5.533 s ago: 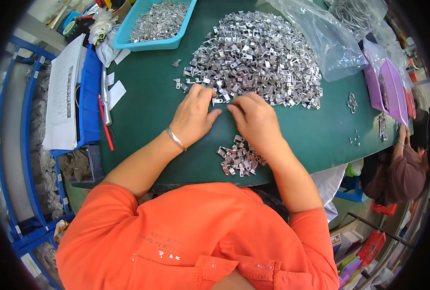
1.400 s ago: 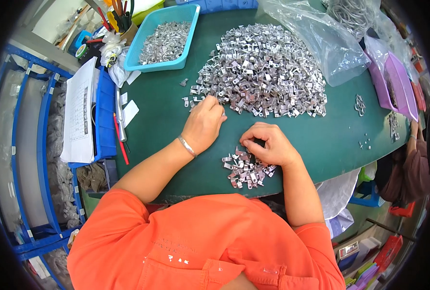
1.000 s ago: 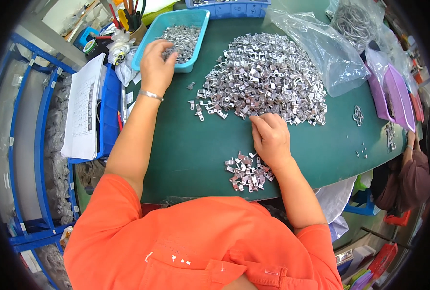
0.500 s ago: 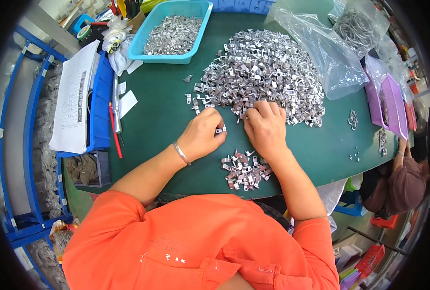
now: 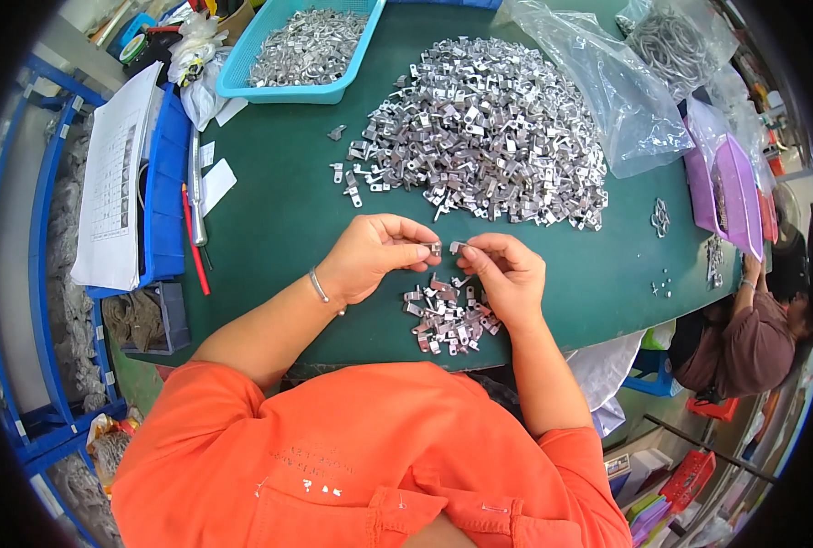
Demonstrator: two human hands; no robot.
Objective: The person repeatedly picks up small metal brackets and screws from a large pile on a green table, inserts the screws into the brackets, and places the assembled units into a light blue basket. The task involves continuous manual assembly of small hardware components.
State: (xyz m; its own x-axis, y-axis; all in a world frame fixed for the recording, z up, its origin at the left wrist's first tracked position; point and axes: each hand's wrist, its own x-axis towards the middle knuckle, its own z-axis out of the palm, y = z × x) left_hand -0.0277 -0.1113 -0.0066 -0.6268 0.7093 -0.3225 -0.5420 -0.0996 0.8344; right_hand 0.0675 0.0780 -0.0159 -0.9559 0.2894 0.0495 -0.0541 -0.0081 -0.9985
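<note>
Big heap of metal brackets (image 5: 498, 128) at 12 o'clock from the hands, so plenty looks left; turquoise basket (image 5: 288, 95) at 11 holds many metal parts (image 5: 306, 46), finished or not, can't tell. Left hand (image 5: 361, 258) and right hand (image 5: 514, 279), fingertips nearly closed, each pinch a piece, left bracket (image 5: 437, 248) and right bracket (image 5: 457, 247) apart; small pile (image 5: 452, 320) at 6, maybe sorted out already.

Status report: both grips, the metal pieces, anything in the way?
Left grip: pinching a small metal piece. Right grip: pinching another piece, narrow gap between them. Nothing visible in that gap; small pile nearer the body, large pile beyond.
</note>
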